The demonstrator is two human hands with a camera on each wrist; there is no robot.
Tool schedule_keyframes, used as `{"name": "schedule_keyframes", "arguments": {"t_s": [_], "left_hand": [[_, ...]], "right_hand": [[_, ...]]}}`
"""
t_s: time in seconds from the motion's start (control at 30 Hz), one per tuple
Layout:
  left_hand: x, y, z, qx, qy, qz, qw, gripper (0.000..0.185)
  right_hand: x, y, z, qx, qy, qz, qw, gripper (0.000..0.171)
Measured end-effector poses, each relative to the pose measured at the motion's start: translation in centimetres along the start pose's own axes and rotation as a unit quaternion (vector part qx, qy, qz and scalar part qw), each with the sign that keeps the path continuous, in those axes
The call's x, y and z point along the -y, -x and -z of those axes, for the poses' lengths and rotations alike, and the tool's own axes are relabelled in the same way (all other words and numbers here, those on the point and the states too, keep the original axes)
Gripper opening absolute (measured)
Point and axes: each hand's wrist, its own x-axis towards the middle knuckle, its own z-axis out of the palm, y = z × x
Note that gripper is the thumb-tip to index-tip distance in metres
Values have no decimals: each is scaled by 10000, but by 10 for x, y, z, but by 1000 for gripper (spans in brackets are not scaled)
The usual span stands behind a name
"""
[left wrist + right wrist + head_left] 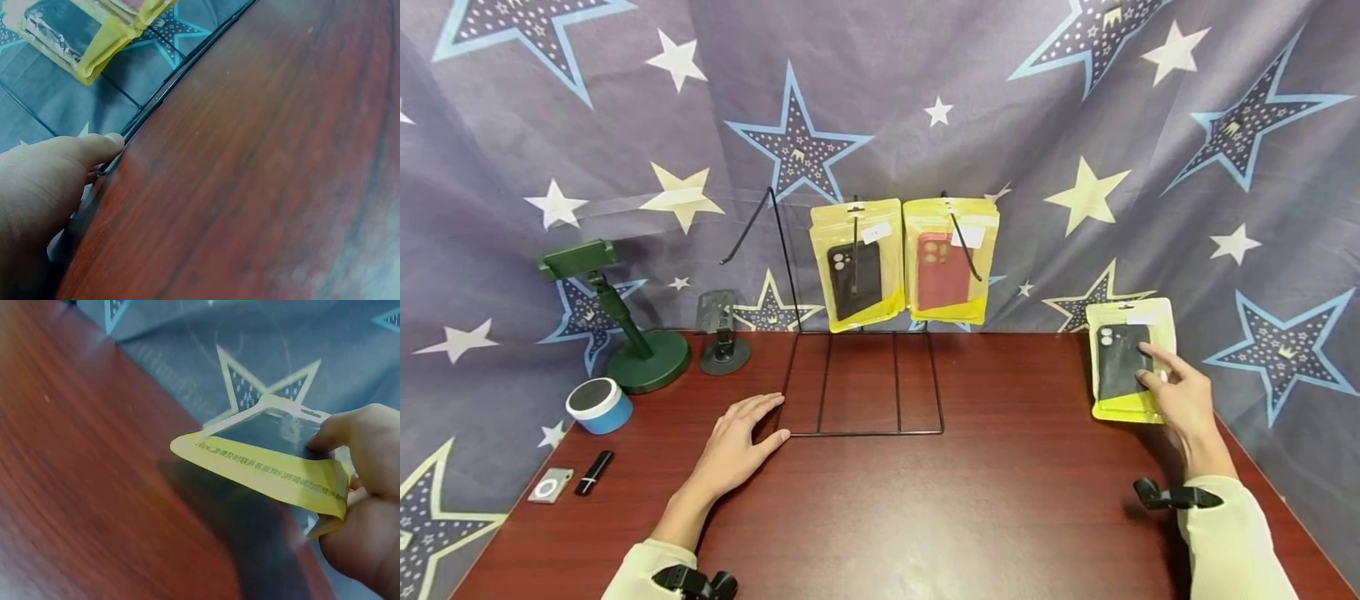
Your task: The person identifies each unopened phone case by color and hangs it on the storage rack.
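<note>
At the counter's (pixel 1000 500) right edge, your right hand (pixel 1183 400) pinches the yellow packet (pixel 1127 362); keep your flat, relaxed left hand (pixel 737 442) steadying the wire rack (pixel 861 383).

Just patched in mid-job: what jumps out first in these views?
Two yellow-packaged phone cases, black and red, hang on the wire display rack at the table's back. The right hand holds a third packaged black case off the table; the left hand rests against the rack's base.

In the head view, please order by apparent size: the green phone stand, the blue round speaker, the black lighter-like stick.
1. Green phone stand, the largest.
2. Blue round speaker.
3. Black stick, the smallest.
They stand close together, so nearness hardly changes this order.
</note>
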Motion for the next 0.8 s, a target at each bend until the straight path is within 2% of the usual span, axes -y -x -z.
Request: {"name": "schedule_keyframes", "arguments": {"t_s": [0.07,0.13,0.27,0.57,0.8], "left_hand": [[0,0,0,15,3,0,10000,58],[0,-1,0,21,5,-8,10000,58],[0,-1,0,22,-2,-19,10000,58],[0,0,3,20,-20,29,10000,58],[-1,0,2,41,-15,21,10000,58]], "right_hand": [[7,3,-1,151,-731,158,9971,51],[14,7,-3,322,-1456,253,9885,51],[30,15,-10,434,-1959,602,9778,50],[71,41,-26,601,-2118,1161,9685,48],[95,59,-39,461,-2101,1466,9655,45]]}}
